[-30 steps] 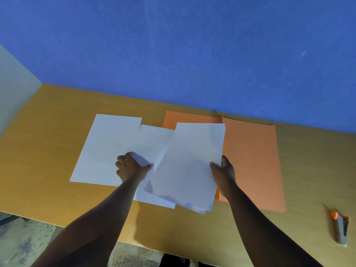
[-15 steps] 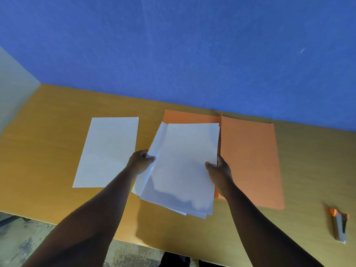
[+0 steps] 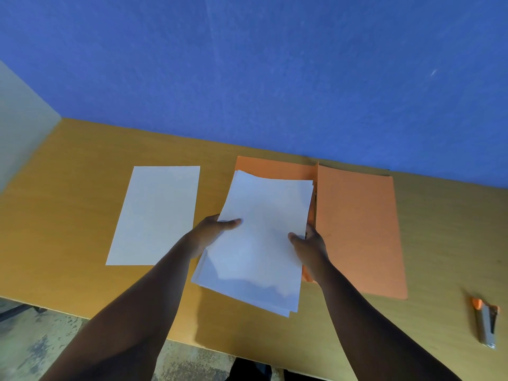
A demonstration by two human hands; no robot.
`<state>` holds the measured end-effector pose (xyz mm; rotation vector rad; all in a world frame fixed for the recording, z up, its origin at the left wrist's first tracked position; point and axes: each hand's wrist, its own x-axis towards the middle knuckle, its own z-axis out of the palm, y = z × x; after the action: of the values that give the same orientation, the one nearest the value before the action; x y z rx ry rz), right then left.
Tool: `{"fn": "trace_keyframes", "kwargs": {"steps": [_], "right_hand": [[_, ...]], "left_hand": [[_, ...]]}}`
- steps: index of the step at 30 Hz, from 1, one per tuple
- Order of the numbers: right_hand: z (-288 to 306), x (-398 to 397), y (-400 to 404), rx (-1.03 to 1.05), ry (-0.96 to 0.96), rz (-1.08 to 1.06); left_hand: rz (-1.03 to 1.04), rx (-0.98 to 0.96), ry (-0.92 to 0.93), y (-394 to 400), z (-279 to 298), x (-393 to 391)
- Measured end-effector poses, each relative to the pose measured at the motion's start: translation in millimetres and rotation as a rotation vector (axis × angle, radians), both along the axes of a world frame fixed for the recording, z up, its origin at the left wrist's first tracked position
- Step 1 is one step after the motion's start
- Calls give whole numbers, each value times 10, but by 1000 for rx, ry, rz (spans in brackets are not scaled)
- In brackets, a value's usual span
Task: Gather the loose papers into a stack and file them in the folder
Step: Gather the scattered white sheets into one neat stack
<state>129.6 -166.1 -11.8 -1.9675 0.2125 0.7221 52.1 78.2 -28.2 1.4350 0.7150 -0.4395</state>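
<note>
**Papers held over the open folder**

Writing shows on none of the sheets, nor on the folder; every sheet faces the head camera blank. The open orange card folder (image 3: 357, 229) lies flat against the far edge of the light-brown wooden table (image 3: 68, 202), spread in two leaves, and serves as the landmark here. Over its left leaf, a loose stack of white paper sheets (image 3: 261, 237) is held tilted, its edges uneven and its near corner reaching past the folder toward the table's front edge. The left hand (image 3: 211, 232) pinches the stack's left edge, thumb on top and fingers beneath. The right hand (image 3: 309, 243) pinches the right edge the same way, just beside the folder's centre crease. Whether any sheet rests inside the folder cannot be told. A single white paper sheet (image 3: 156, 215) lies flat, left of the folder and apart from the stack. A grey and orange stapler (image 3: 486, 323) lies right of the folder, near the front edge. A blue wall (image 3: 247, 64) rises behind the folder; a speckled grey floor (image 3: 33, 353) shows below the table.
</note>
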Motion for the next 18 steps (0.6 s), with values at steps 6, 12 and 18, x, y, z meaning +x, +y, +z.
{"fn": "trace_keyframes", "kwargs": {"steps": [6, 12, 18], "right_hand": [[56, 68, 66, 44, 59, -2], [223, 204, 121, 400, 149, -81], [514, 310, 228, 288, -143, -14]], "left_hand": [[24, 39, -72, 18, 83, 71], [32, 73, -264, 212, 413, 153], [199, 249, -418, 214, 622, 219]]}}
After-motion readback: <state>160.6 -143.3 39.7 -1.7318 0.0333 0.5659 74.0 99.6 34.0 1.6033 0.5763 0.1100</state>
